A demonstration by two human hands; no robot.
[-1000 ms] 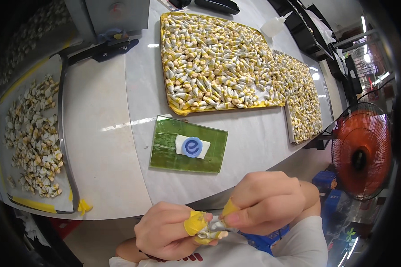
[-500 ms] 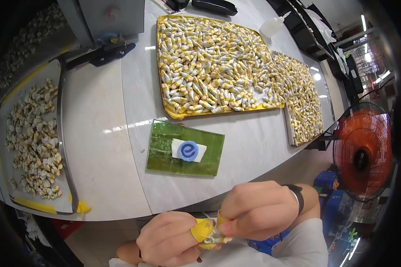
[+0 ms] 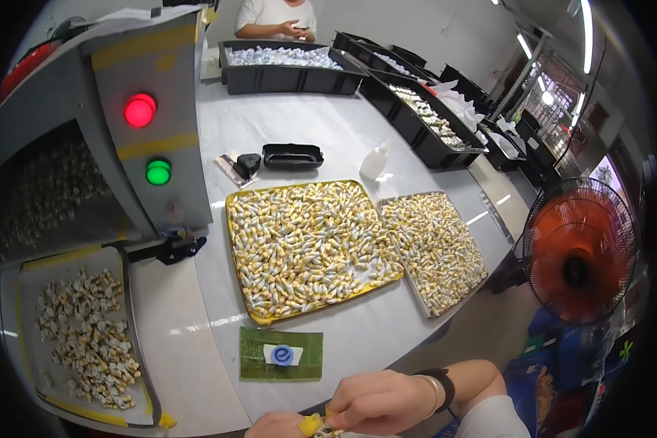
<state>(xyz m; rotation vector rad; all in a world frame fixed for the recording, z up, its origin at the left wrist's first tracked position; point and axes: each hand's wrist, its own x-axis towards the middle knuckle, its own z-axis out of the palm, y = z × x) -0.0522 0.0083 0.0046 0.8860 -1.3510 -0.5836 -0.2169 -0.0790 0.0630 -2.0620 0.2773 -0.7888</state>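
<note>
At the lower edge, my left hand (image 3: 276, 425) is closed round several small white-and-yellow paper-wrapped pieces (image 3: 328, 432), partly cut off by the frame. A yellow wrap (image 3: 311, 425) covers one of its fingers. My right hand (image 3: 379, 398) meets it from the right, thumb and fingers pinched together at the pieces; what sits between its fingertips is hidden. Ahead of both lies a green glass-like plate (image 3: 252, 365) bearing a white pad and a round blue lid-like disc (image 3: 283, 355). Beyond it, a yellow-edged tray (image 3: 264, 320) is filled with similar cone-shaped pieces.
A second full tray (image 3: 434, 255) adjoins on the right. At left, a tray of loose pieces (image 3: 155, 409) sits below a grey machine (image 3: 142, 80) with red and green lights. Black bins (image 3: 292, 79), a bottle (image 3: 374, 162), an orange fan (image 3: 577, 248) and another person (image 3: 277, 18) stand farther off.
The view has tilted up, so the machine lights, bins and the other person now show. My hands sit lower in the picture, still together at the small pieces.
</note>
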